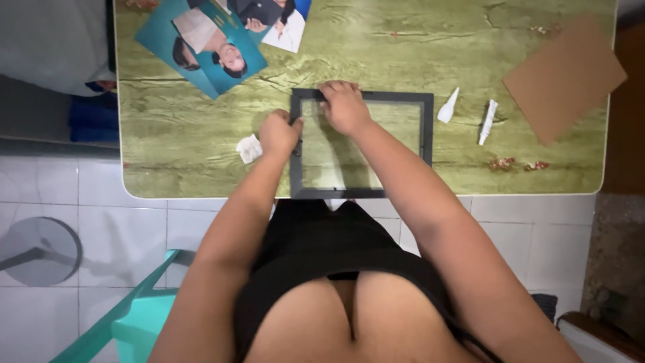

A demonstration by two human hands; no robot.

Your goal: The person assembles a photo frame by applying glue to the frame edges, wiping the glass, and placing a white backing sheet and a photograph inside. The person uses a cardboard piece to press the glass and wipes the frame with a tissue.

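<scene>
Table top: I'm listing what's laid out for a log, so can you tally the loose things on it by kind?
Black picture frame, under the left hand and right hand: 1
Photo prints, overlapping: at least 2
Brown cardboard sheet: 1
Small white pieces: 2
Crumpled white wad: 1
Total: 7 on the green table
</scene>
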